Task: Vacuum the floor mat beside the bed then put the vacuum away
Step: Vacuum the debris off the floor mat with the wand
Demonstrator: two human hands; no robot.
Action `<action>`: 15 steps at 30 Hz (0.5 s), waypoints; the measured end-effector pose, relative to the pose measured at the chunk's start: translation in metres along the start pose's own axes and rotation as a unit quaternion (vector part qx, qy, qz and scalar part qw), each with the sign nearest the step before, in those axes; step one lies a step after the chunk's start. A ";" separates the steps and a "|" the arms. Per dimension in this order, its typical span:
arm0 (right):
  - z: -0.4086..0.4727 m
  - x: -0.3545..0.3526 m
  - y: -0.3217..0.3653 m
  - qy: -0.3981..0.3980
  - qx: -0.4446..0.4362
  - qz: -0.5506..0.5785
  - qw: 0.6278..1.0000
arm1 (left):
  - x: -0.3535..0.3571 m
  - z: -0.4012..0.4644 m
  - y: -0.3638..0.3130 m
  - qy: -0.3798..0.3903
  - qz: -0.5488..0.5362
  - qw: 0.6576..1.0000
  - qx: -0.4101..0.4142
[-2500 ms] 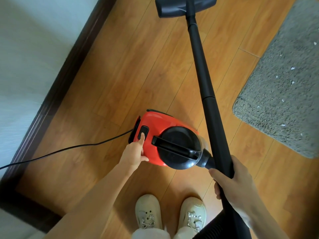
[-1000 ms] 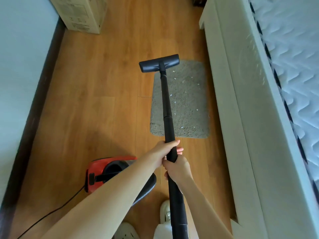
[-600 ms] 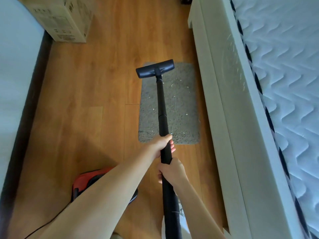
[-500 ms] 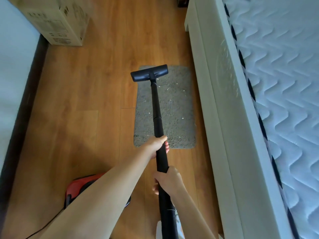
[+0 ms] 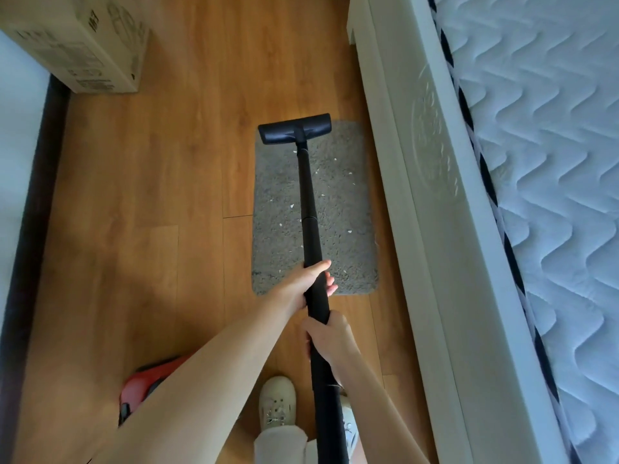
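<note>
Both hands are on the vacuum wand point(image 5: 310, 209). The left hand point(image 5: 303, 284) wraps the black tube w/ fingers curled round it, and it is the forward hand. The right hand point(image 5: 330, 336) grasps the same tube just behind the left, nearer the body. The two are close together, nearly touching.

The floor mat point(image 5: 345, 229) lies straight ahead of the hands, beside the bed frame point(image 5: 432, 229), which is off to the right of the hands. The mat's long axis runs away from the person, roughly parallel w/ the wand and the bed side. The wand runs from the hands out over the mat, approx. along its centre line. The floor head point(image 5: 294, 132) sits at the mat's far edge, crosswise to the wand, covering the far left corner and part of the far edge. White scraps point(image 5: 335, 159) dot the pile between head and hands, more of them right of the wand.

Judgement: the stroke that fits is a pull straight back toward the hands along the mat's length, since the debris sits between head and grip. The left hand, being forward, would steer; the right would draw. A shift right toward the bed frame looks needed for the next pass.

The red vacuum body point(image 5: 147, 386) sits behind and left of the hands, partly hidden by the left forearm. A cardboard box point(image 5: 83, 45) stands far ahead-left, by the wall.
</note>
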State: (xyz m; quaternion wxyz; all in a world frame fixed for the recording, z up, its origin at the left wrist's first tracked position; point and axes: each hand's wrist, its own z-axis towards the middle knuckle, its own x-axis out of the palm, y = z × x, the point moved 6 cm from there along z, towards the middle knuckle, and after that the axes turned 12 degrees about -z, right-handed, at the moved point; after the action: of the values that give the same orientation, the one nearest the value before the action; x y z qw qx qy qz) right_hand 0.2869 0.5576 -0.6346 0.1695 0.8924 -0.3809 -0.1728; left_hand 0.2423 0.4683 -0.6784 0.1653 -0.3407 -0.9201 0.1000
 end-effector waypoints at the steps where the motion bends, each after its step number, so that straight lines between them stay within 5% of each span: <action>1: 0.004 -0.002 0.005 -0.003 0.004 0.011 1.000 | 0.002 0.004 -0.003 0.009 0.017 1.000 -0.004; 15: 0.054 -0.003 0.025 -0.028 0.033 0.046 0.998 | 0.014 0.058 -0.027 0.025 0.076 0.997 -0.025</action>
State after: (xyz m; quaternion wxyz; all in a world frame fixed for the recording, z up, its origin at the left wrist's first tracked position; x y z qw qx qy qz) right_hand 0.2458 0.5342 -0.6709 0.1368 0.8736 -0.4320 -0.1773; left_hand 0.1951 0.4531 -0.7205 0.1719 -0.4157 -0.8895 0.0807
